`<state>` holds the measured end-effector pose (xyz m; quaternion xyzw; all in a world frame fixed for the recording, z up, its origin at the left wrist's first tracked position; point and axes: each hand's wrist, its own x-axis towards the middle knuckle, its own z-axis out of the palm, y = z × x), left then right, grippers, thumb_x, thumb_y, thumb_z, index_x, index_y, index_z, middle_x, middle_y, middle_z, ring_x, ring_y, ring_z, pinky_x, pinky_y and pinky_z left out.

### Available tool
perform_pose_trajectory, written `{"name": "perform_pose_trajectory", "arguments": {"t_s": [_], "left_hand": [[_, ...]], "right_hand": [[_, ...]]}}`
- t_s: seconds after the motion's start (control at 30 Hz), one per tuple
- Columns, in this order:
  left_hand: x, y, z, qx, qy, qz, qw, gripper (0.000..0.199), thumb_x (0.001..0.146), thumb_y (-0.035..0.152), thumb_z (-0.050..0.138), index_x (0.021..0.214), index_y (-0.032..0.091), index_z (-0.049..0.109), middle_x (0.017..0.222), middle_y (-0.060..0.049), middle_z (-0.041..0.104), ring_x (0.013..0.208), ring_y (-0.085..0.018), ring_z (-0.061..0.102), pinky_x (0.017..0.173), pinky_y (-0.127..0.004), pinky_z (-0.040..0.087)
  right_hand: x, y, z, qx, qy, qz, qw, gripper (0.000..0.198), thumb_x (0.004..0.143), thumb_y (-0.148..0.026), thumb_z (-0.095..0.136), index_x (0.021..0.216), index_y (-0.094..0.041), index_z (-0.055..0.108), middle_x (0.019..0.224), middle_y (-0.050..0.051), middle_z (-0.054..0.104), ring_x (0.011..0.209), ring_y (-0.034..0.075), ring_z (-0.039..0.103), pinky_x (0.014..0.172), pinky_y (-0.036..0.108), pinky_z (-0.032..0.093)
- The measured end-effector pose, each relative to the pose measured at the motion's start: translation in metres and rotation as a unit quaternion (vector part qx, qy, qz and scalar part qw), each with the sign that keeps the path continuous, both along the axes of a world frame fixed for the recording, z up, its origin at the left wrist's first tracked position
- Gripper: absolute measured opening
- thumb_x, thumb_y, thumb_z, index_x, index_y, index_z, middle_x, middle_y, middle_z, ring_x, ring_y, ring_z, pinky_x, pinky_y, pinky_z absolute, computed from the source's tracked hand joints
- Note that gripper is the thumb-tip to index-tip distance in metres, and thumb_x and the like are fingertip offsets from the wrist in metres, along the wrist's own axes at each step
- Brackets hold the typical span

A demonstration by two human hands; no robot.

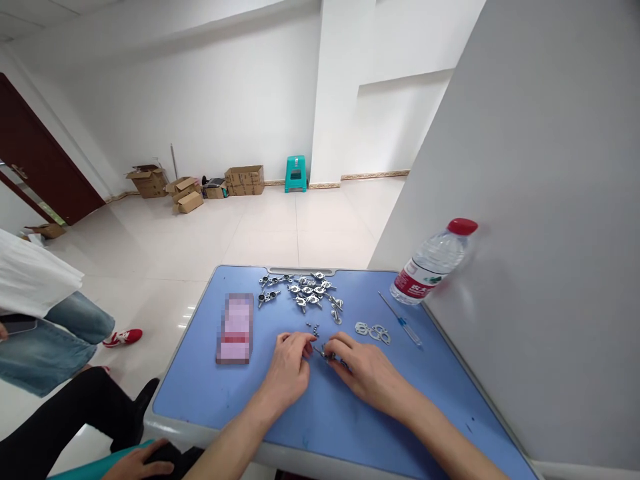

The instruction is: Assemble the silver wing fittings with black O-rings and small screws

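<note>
No text can be read: the white characters on the red label of the bottle are too small and slanted, and the dark print on the cardboard box is only a blur.

Blue table carries bottle, screwdriver, apparently metal parts.

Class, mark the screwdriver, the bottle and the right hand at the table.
Screwdriver [403,323]: head view, blue part of handle.
Bottle [436,255]: head view, clear side above label.
Right hand [365,365]: head view, back of hand.
</note>
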<state>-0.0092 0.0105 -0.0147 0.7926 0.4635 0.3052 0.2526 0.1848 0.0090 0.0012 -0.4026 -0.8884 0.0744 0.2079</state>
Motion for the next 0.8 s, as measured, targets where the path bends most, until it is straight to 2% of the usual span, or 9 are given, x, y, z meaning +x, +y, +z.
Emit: {"name": "perform_pose_trajectory", "arguments": {"t_s": [0.13, 0.2, 0.27, 0.33, 0.43, 0.57, 0.67, 0.8], "left_hand": [[0.0, 0.001, -0.002, -0.002, 0.004, 0.004, 1.0, 0.053, 0.063, -0.009, 0.037, 0.104, 0.018, 0.055, 0.087, -0.002, 0.061, 0.08, -0.017, 0.057, 0.09, -0.038, 0.041], [0.0, 0.001, -0.004, -0.004, 0.005, 0.003, 1.0, 0.052, 0.063, -0.009, 0.037, 0.103, 0.018, 0.055, 0.086, -0.002, 0.061, 0.08, -0.017, 0.057, 0.09, -0.039, 0.041], [0.0, 0.002, -0.005, -0.004, 0.005, 0.003, 1.0, 0.051, 0.063, -0.009, 0.036, 0.102, 0.019, 0.056, 0.086, -0.001, 0.061, 0.08, -0.017, 0.057, 0.09, -0.039, 0.042], [0.0, 0.002, -0.006, -0.003, 0.004, 0.004, 1.0, 0.051, 0.064, -0.008, 0.036, 0.102, 0.019, 0.056, 0.086, -0.001, 0.061, 0.079, -0.017, 0.056, 0.09, -0.039, 0.042], [-0.001, 0.002, -0.005, -0.001, 0.004, 0.004, 1.0, 0.049, 0.065, -0.008, 0.036, 0.101, 0.019, 0.056, 0.085, -0.001, 0.06, 0.079, -0.017, 0.057, 0.09, -0.039, 0.042], [-0.001, 0.002, -0.005, 0.0, 0.009, 0.004, 1.0, 0.047, 0.065, -0.008, 0.037, 0.098, 0.019, 0.057, 0.084, -0.001, 0.06, 0.08, -0.017, 0.056, 0.089, -0.038, 0.042], [-0.001, 0.002, -0.005, 0.001, 0.012, 0.005, 1.0, 0.045, 0.065, -0.008, 0.037, 0.096, 0.019, 0.057, 0.084, -0.001, 0.06, 0.08, -0.017, 0.056, 0.089, -0.037, 0.042], [-0.001, 0.002, -0.004, 0.0, 0.015, 0.004, 1.0, 0.045, 0.065, -0.008, 0.038, 0.096, 0.018, 0.058, 0.084, -0.002, 0.061, 0.08, -0.017, 0.056, 0.089, -0.037, 0.043]], "right_hand": [[0.02, 0.018, 0.011, -0.015, 0.031, -0.076, 0.997, 0.012, 0.092, -0.016, 0.042, 0.095, -0.022, 0.052, 0.097, 0.004, 0.063, 0.064, 0.014, 0.059, 0.057, 0.026, 0.041], [0.031, 0.035, 0.019, -0.026, 0.004, -0.124, 0.992, 0.008, 0.092, -0.021, 0.045, 0.095, -0.022, 0.053, 0.096, 0.004, 0.063, 0.06, 0.013, 0.057, 0.056, 0.026, 0.04], [0.039, 0.057, 0.026, -0.043, -0.057, -0.188, 0.979, 0.007, 0.09, -0.021, 0.049, 0.095, -0.022, 0.055, 0.099, 0.004, 0.063, 0.068, 0.014, 0.059, 0.06, 0.025, 0.04], [0.045, 0.078, 0.03, -0.044, -0.08, -0.223, 0.971, 0.009, 0.089, -0.019, 0.049, 0.095, -0.02, 0.056, 0.099, 0.006, 0.063, 0.07, 0.017, 0.06, 0.057, 0.026, 0.036], [0.045, 0.103, 0.026, -0.051, -0.107, -0.249, 0.961, 0.012, 0.088, -0.016, 0.049, 0.096, -0.017, 0.058, 0.098, 0.008, 0.064, 0.072, 0.018, 0.06, 0.056, 0.026, 0.033], [0.036, 0.12, 0.014, -0.065, -0.128, -0.261, 0.955, 0.012, 0.086, -0.015, 0.051, 0.095, -0.016, 0.06, 0.096, 0.01, 0.065, 0.075, 0.018, 0.061, 0.057, 0.026, 0.032], [0.03, 0.125, 0.01, -0.069, -0.123, -0.264, 0.954, 0.014, 0.087, -0.015, 0.051, 0.097, -0.016, 0.061, 0.098, 0.011, 0.066, 0.079, 0.02, 0.062, 0.059, 0.027, 0.033], [0.033, 0.118, 0.015, -0.068, -0.093, -0.266, 0.957, 0.019, 0.088, -0.02, 0.054, 0.106, -0.016, 0.059, 0.103, 0.01, 0.067, 0.083, 0.021, 0.064, 0.06, 0.027, 0.036]]}}
